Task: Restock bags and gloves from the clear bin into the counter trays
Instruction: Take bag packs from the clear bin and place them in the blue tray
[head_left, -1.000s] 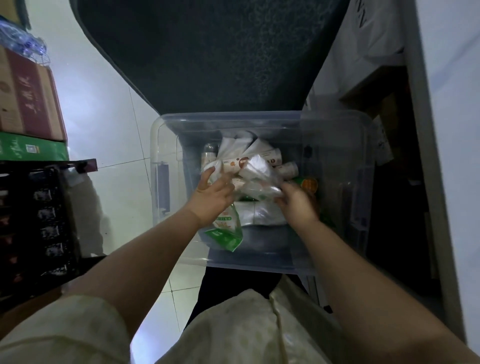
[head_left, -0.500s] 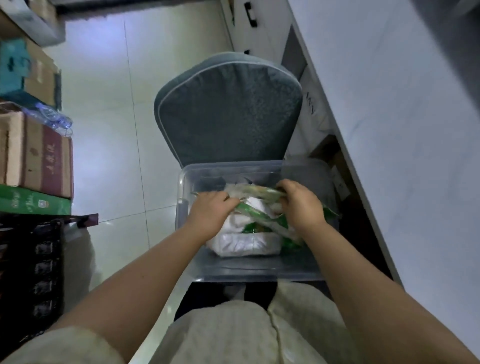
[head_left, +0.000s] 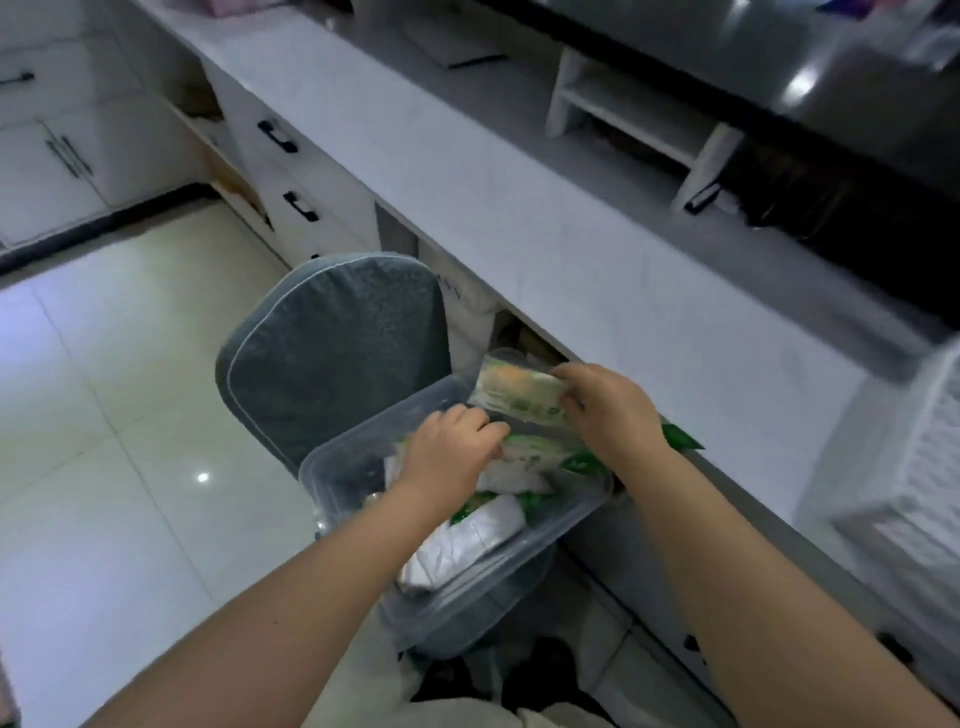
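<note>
The clear bin (head_left: 343, 467) sits on a grey padded chair (head_left: 332, 353) beside the counter, with white and green packs (head_left: 457, 545) lying inside. My right hand (head_left: 613, 410) grips a flat green and orange pack (head_left: 514, 397), raised above the bin's far corner near the counter edge. My left hand (head_left: 447, 457) is palm-down in the bin, fingers closed on the green and white packs (head_left: 535, 452) just under the raised one. A white lattice tray (head_left: 893, 467) stands on the counter at the right edge of view.
The pale counter (head_left: 519, 208) runs diagonally from top left to bottom right. A white shelf unit (head_left: 639, 114) and dark items sit further back on it. Drawers with black handles (head_left: 278, 137) are under the counter. Shiny tiled floor (head_left: 104, 415) lies to the left.
The view has swung up and right from the bin to the counter. My right hand has lifted a green and orange pack out of the bin; my left hand stays on the packs inside.
</note>
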